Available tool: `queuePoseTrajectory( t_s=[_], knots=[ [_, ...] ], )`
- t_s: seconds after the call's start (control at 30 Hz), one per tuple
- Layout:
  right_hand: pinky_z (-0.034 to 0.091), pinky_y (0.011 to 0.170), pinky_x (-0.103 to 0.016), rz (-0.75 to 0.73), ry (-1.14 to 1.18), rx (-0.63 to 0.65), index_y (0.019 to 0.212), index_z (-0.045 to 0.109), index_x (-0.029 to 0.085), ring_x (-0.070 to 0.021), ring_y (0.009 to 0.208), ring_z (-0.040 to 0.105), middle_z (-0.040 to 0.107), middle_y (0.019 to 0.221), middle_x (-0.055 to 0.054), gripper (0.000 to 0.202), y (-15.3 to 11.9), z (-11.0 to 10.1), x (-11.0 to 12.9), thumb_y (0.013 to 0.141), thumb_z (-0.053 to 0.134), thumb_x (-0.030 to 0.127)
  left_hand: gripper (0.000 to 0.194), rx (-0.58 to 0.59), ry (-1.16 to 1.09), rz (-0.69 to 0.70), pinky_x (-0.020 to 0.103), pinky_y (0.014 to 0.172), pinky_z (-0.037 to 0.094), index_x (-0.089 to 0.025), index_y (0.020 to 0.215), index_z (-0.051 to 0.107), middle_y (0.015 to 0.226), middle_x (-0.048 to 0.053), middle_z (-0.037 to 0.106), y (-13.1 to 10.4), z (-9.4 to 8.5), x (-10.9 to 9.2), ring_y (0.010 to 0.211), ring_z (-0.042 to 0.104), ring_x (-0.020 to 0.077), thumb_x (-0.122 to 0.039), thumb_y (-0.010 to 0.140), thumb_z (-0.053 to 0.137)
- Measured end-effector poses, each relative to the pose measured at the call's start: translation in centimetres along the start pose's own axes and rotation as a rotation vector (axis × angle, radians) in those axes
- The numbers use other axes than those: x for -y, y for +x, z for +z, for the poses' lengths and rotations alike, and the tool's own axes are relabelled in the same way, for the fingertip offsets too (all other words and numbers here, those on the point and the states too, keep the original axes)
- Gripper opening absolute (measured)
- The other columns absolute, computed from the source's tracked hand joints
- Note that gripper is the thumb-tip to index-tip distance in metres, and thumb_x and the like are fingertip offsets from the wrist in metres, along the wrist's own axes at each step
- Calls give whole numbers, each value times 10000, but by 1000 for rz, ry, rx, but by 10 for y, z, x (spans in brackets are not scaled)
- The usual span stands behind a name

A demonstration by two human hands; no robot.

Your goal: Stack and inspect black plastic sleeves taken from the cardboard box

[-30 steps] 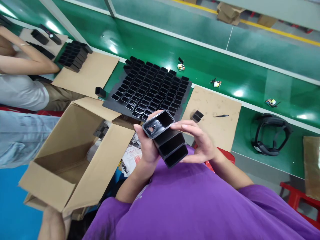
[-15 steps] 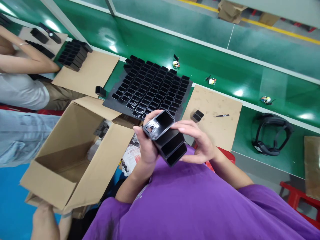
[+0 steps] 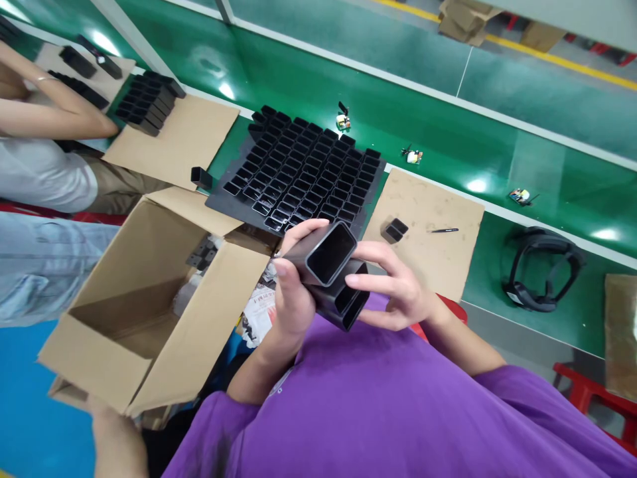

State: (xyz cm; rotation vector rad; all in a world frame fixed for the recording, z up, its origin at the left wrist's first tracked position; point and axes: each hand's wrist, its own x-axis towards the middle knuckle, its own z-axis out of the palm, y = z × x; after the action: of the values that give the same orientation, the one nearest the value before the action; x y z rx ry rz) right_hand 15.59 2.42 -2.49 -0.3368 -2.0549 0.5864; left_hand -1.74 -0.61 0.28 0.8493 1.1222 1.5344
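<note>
Black rectangular plastic housings are bunched together in front of my chest. My left hand is closed round the upper housing, thumb on its near side and fingers over the top. Its dark hollow end faces up at me. Just below it, two more black housings lie side by side, with my right hand closed on them from the right. One right fingertip rests at the mouth of a lower housing. Beyond my hands, a dark mat bears many similar housings standing in rows.
An opened cardboard box stands at my left. On the right cardboard sheet are two housings and tweezers. A black headset sits farther right. Another person's arm rests near stacked housings.
The upper housing has turned in my left hand, so its shiny inner wall with cut-outs no longer shows. My right fingers have shifted down from it onto the lower housings.
</note>
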Motion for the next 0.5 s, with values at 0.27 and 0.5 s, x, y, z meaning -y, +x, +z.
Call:
queuePoseTrajectory(
  t_s=[0.27, 0.5],
  knots=[
    [573, 1100, -470, 2, -81, 15, 1436, 565, 304, -269, 1361, 551, 497, 1433, -105, 548, -1, 0, 5, 906, 640, 182, 656, -8, 109, 65, 372, 909, 547, -260, 1171, 691, 1002, 59, 695, -2, -4, 2, 974, 677, 246, -818, 905, 471],
    [574, 1075, -491, -21, -92, -1, 1402, 607, 353, -276, 1342, 560, 550, 1420, -82, 446, 1, -1, 7, 967, 609, 253, 675, 31, -8, -63, 382, 956, 557, -270, 1117, 721, 1006, 56, 725, 2, 0, -1, 1050, 694, 262, -853, 878, 479]
  ],
)
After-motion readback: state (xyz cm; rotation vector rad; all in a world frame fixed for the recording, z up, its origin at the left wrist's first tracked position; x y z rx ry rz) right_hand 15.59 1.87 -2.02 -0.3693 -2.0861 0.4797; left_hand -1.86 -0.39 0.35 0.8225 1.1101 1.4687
